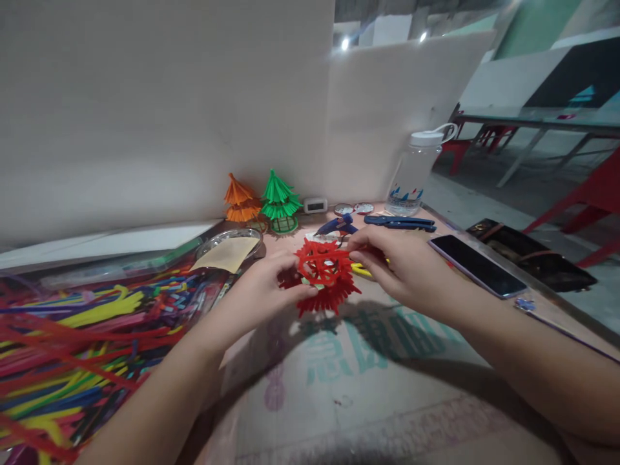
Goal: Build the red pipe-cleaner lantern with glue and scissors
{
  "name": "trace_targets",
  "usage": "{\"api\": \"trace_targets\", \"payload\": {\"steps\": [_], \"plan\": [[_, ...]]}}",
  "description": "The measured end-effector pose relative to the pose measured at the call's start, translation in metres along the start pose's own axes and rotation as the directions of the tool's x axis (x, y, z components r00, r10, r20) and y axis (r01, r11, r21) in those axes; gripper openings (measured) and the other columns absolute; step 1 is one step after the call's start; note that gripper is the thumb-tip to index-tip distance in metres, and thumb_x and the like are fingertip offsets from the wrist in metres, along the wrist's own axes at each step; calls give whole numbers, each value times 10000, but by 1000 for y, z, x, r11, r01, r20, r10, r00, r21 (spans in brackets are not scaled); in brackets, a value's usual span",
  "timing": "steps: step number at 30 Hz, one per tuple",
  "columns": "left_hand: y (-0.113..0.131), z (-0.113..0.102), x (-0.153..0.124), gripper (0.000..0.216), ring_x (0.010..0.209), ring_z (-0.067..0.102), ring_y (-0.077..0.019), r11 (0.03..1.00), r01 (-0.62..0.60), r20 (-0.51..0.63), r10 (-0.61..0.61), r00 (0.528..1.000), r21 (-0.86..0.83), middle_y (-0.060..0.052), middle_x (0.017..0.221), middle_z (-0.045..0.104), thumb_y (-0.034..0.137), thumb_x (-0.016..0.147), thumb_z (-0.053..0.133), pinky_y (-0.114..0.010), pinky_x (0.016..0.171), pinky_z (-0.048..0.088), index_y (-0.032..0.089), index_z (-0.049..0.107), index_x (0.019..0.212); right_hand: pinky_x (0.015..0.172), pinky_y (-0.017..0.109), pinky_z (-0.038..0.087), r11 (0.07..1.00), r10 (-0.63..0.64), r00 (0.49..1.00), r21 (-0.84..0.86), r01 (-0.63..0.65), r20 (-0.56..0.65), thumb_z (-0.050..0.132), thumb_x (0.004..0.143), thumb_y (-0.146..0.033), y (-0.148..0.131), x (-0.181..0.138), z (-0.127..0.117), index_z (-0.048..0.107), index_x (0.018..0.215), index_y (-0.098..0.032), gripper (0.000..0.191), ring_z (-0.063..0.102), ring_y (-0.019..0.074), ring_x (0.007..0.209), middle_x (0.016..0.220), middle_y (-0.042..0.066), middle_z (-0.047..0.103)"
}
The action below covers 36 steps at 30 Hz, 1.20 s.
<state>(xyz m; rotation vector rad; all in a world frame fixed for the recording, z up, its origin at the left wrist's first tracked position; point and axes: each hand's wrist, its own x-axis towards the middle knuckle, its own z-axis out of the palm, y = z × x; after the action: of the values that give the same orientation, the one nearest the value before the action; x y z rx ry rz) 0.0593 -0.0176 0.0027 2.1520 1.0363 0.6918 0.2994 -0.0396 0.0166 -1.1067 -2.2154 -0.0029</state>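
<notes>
A red pipe-cleaner piece, with fringed tiers round an open ringed frame, is held above the table in front of me. My left hand grips its left side between thumb and fingers. On its upper right edge, my right hand pinches with thumb and forefinger; whether a separate strand is in that pinch I cannot tell. Just behind lies a blue-handled glue gun, partly hidden. A yellow strand shows beneath my right hand.
Finished orange and green tiered pieces stand by the white partition. Loose pipe cleaners fill the left side. Blue pliers, a water bottle and a phone lie or stand right. A clear bowl sits left of centre.
</notes>
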Motion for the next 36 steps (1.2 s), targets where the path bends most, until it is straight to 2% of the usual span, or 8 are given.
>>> {"api": "trace_targets", "payload": {"steps": [5,8,17,21,25,31,36], "plan": [[6,-3,-3,120,840,627,-177,999,25,41,-23,999,-43,-1,916,727,288,863,687,-283,764,490,201,710,941,713,278,442,986,-155,987,66,153,29,502,955,-143,3,-1,-4,668,1017,-194,185,644,170,823,937,55,734],[10,-4,-4,78,859,625,-162,998,-20,59,23,998,-57,18,917,725,257,877,665,-268,790,479,215,712,923,691,283,423,974,-225,973,10,225,59,495,967,-157,4,-1,-9,699,1029,-208,219,620,162,761,882,46,721],[0,-8,-3,230,928,633,-192,998,-39,101,44,994,-51,-30,1005,716,353,962,522,-313,840,486,207,692,1014,746,291,449,977,-212,969,55,206,129,505,951,-148,13,1,-9,715,1027,-231,239,652,160,821,948,38,747],[3,-9,-3,339,856,611,-180,997,-48,109,53,993,-53,-22,889,675,406,1005,429,-299,796,480,191,662,884,803,308,446,974,-225,967,44,221,117,504,948,-132,14,1,-6,711,1027,-209,234,647,161,831,955,43,746],[2,-7,-3,367,777,576,-169,999,-15,66,18,998,-42,-11,808,632,443,994,453,-280,713,450,184,634,809,732,280,434,979,-205,970,45,200,131,504,930,-114,13,2,-8,708,1048,-197,250,645,168,831,951,56,742],[0,-5,-3,337,823,604,-174,999,-33,44,35,998,-39,-13,857,669,427,998,466,-272,749,456,195,655,844,697,275,424,989,-146,979,28,144,142,544,924,-161,16,2,-14,695,1023,-193,183,619,164,778,932,48,741],[1,-5,-1,343,804,607,-169,999,-49,29,49,998,0,-2,838,670,431,997,465,-259,731,450,210,653,815,713,274,428,994,-107,987,17,106,120,552,908,-128,23,1,-14,679,1020,-197,183,624,170,827,980,43,738]]}}
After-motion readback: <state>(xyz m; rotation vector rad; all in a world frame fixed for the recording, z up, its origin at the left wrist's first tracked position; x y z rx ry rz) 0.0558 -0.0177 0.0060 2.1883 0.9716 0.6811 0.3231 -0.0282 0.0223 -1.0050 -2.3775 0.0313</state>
